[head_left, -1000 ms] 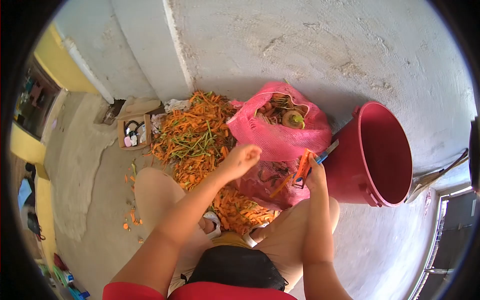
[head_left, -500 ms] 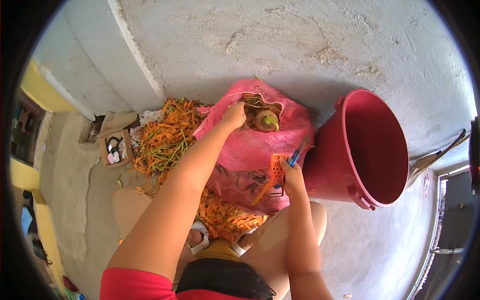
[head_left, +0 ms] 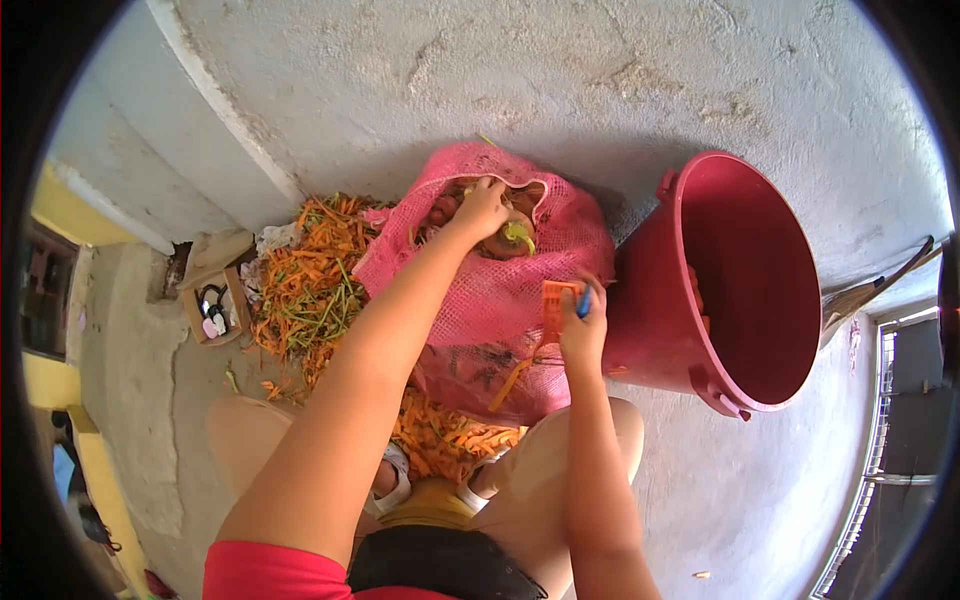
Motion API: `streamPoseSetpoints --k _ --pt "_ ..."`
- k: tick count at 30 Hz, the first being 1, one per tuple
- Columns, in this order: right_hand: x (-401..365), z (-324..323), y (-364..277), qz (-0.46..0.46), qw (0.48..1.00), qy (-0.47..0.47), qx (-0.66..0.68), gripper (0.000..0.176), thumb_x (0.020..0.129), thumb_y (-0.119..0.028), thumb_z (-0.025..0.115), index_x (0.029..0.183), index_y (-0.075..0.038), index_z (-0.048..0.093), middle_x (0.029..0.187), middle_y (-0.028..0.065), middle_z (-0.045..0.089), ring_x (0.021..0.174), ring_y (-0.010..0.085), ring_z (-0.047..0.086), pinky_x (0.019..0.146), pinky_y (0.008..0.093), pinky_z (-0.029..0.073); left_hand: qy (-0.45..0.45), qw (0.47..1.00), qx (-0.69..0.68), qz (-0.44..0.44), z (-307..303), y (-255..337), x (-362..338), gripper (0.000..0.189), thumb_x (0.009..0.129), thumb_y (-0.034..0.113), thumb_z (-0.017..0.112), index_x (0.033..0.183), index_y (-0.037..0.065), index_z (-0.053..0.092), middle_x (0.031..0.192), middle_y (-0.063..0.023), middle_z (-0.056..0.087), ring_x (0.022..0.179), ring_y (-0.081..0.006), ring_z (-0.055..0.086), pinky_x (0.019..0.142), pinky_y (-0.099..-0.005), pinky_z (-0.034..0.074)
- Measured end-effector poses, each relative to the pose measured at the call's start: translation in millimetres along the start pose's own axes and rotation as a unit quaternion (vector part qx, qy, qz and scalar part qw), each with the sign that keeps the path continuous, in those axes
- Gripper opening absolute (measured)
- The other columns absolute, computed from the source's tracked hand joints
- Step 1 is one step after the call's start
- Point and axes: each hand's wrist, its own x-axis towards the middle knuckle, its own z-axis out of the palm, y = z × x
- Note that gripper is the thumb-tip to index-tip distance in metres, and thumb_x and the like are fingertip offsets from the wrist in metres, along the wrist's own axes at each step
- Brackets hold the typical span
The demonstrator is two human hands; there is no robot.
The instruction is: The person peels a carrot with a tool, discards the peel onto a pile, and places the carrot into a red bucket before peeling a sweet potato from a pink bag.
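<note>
My left hand [head_left: 482,208] reaches into the mouth of a pink mesh sack [head_left: 480,310], its fingers bent and slightly apart over the contents. I cannot make out anything held in it. Beside these fingers lies a thick carrot [head_left: 503,243] with a cut green top; other reddish roots show deeper in. My right hand [head_left: 584,335], in front of the sack, is closed round a blue handle [head_left: 584,302], whose working end is blurred or hidden. A slotted orange plastic piece [head_left: 553,308] is at the same hand, and an orange strip [head_left: 512,385] hangs below.
A large dark-red bucket [head_left: 640,330] leans at the right, with some orange pieces [head_left: 697,300] inside. Orange and green peelings [head_left: 310,290] are heaped left of the sack and between my feet. A small box [head_left: 215,308] sits farther left. A rough grey wall [head_left: 560,80] stands behind.
My left hand has moved from the sack's rim inward over the roots. My right hand has turned, so the blade seen earlier on the blue handle no longer shows clearly. The view has shifted slightly.
</note>
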Motion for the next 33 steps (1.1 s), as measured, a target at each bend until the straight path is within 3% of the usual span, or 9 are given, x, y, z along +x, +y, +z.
streamPoseSetpoints --k 1,5,7,13,17,23,26,29,33 --pt "-2 4 0 -0.1 0.993 0.01 -0.06 0.016 0.08 -0.009 0.048 0.089 0.003 0.05 0.1 0.0123 0.052 0.089 0.0226 0.052 0.078 0.0285 0.039 -0.042 0.999 0.025 0.003 -13 12 -2 0.038 0.07 0.011 0.052 0.107 0.003 0.047 0.113 -0.0181 0.039 0.101 -0.0359 0.042 0.082 -0.0412 0.039" --pt "-9 18 9 0.076 0.987 -0.131 0.047 0.021 0.078 -0.008 0.049 0.095 0.005 0.049 0.121 0.0156 0.039 0.109 0.0296 0.04 0.09 0.0303 0.031 -0.124 0.983 0.101 0.091 -24 16 12 0.028 0.073 0.017 0.052 0.099 0.007 0.056 0.102 -0.0186 0.048 0.096 -0.0333 0.046 0.077 -0.0415 0.04" --pt "-12 25 29 0.138 0.978 -0.145 0.052 0.026 0.078 -0.012 0.05 0.098 0.005 0.048 0.118 0.0178 0.042 0.107 0.0289 0.043 0.087 0.0292 0.034 -0.21 0.968 0.091 0.104 -17 18 26 0.027 0.074 0.021 0.05 0.095 0.006 0.057 0.096 -0.0193 0.053 0.091 -0.0327 0.05 0.075 -0.0409 0.041" --pt "-19 26 32 0.24 0.949 -0.184 0.09 0.025 0.078 -0.014 0.05 0.096 0.004 0.049 0.12 0.02 0.04 0.095 0.0298 0.049 0.08 0.0283 0.038 -0.336 0.933 0.121 -0.032 -3 38 44 0.041 0.074 0.034 0.046 0.103 0.006 0.054 0.104 -0.0147 0.053 0.09 -0.0304 0.054 0.077 -0.0366 0.042" --pt "-25 36 57 0.181 0.967 -0.15 0.101 0.023 0.077 -0.013 0.05 0.094 0.002 0.051 0.125 0.0182 0.035 0.104 0.0315 0.044 0.083 0.0299 0.035 -0.374 0.909 0.15 -0.102 8 35 47 0.056 0.072 0.042 0.047 0.117 0.009 0.041 0.109 -0.0157 0.05 0.097 -0.0321 0.05 0.082 -0.0381 0.039" --pt "-24 38 35 0.129 0.982 -0.136 0.031 0.021 0.078 -0.013 0.05 0.093 0.002 0.051 0.128 0.0174 0.03 0.114 0.0325 0.035 0.088 0.0319 0.032 -0.293 0.924 0.207 -0.129 -11 64 32 0.051 0.073 0.026 0.049 0.122 0.017 0.036 0.116 -0.0095 0.047 0.106 -0.0249 0.046 0.084 -0.038 0.039" --pt "-24 40 42 0.145 0.978 -0.143 0.048 0.021 0.079 -0.014 0.049 0.092 0.002 0.051 0.128 0.0168 0.03 0.113 0.0322 0.036 0.087 0.0323 0.033 -0.263 0.948 0.161 -0.079 18 52 45 0.043 0.069 0.024 0.053 0.108 0.007 0.048 0.098 -0.0152 0.056 0.089 -0.0313 0.054 0.075 -0.0389 0.043" --pt "-25 38 35 0.127 0.981 -0.143 0.021 0.022 0.08 -0.015 0.049 0.092 0.003 0.051 0.128 0.0159 0.031 0.111 0.0312 0.038 0.086 0.0321 0.033 -0.353 0.911 0.201 -0.079 20 56 45 0.04 0.066 0.015 0.056 0.104 0.004 0.05 0.092 -0.0167 0.057 0.087 -0.0313 0.055 0.075 -0.038 0.043" --pt "-21 35 25 0.173 0.969 -0.172 0.021 0.024 0.08 -0.015 0.05 0.096 0.003 0.051 0.128 0.0152 0.031 0.108 0.0307 0.04 0.085 0.0317 0.034 -0.231 0.956 0.176 -0.038 -3 67 30 0.045 0.064 0.013 0.059 0.105 0.0 0.047 0.093 -0.0198 0.055 0.088 -0.0319 0.054 0.075 -0.036 0.043"
